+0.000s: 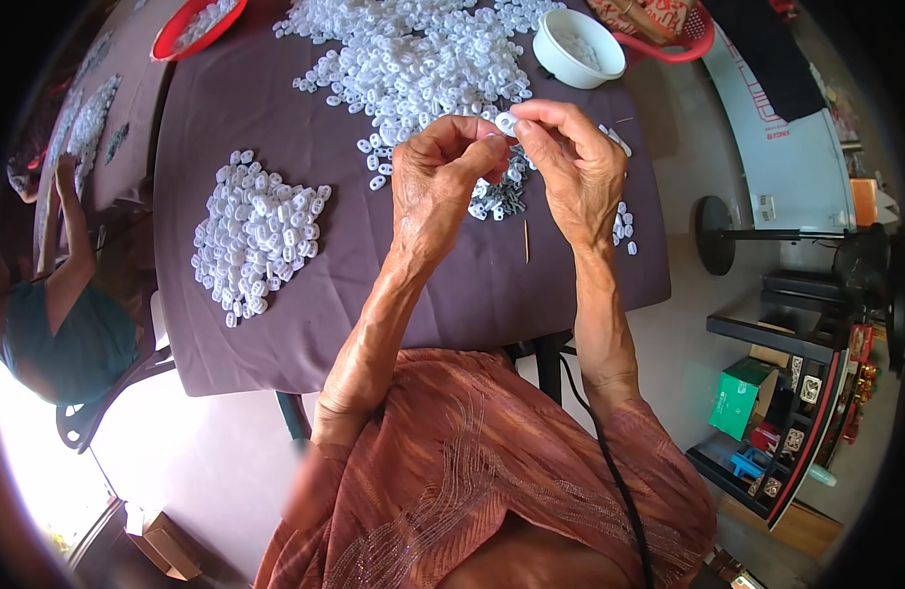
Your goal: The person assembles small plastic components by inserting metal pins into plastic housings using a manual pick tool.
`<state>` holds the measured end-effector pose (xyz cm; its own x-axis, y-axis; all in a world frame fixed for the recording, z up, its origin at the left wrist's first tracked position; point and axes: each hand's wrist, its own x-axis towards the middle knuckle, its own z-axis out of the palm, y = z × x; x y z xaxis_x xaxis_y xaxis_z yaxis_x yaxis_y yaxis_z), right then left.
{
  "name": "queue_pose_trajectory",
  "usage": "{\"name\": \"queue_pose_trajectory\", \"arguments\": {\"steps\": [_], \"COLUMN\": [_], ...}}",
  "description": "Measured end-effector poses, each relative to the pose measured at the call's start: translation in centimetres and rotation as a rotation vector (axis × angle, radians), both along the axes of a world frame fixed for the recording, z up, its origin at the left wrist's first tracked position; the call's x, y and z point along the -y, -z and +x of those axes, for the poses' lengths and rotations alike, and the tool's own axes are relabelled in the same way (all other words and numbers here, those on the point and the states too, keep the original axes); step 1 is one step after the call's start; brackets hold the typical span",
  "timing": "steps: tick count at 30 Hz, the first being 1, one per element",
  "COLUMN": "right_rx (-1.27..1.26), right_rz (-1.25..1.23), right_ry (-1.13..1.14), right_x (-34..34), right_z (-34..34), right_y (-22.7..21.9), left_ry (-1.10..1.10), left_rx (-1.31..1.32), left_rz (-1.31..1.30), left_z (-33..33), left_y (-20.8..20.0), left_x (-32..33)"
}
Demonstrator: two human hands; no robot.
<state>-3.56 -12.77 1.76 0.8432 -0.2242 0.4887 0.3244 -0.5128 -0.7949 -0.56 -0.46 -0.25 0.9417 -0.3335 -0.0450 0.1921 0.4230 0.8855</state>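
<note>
Both my hands are raised close together over the brown-clothed table [374, 344]. Between the thumb and forefinger of my right hand [578, 175] is a small white oval plastic piece [507, 123] with openings in it. My left hand [435, 182] is pinched beside it, fingertips almost meeting the piece; whatever they hold is too small or hidden to make out. Beneath my hands lie small grey pieces [512, 194], partly covered by my fingers. A thin wooden stick [527, 241] rests on the cloth between my wrists.
A big heap of similar white pieces [413, 69] spreads beyond my hands; a smaller pile [256, 236] sits at left. A white bowl [579, 49], a red bowl [199, 29] and a red basket [683, 44] stand at the far side. Another person [69, 324] sits at left.
</note>
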Motion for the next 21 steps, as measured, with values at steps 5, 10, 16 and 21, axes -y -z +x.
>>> {"name": "queue_pose_trajectory", "arguments": {"steps": [5,10,16,21], "right_rx": [0.003,0.009,-0.016,-0.007], "right_rz": [0.020,0.021,0.038,0.062], "right_ry": [0.010,-0.004,-0.010,-0.014], "right_x": [0.06,0.08,0.08,0.08], "right_z": [-0.08,-0.11,-0.19,-0.15], "right_y": [-0.07,0.15,0.22,0.38], "left_ry": [0.006,0.016,0.016,0.002], "left_rx": [0.014,-0.013,-0.038,-0.058], "left_rz": [-0.004,-0.037,-0.063,-0.093], "left_z": [0.05,0.15,0.22,0.16], "left_y": [0.18,0.45,0.58,0.71], "left_x": [0.01,0.03,0.20,0.32]}}
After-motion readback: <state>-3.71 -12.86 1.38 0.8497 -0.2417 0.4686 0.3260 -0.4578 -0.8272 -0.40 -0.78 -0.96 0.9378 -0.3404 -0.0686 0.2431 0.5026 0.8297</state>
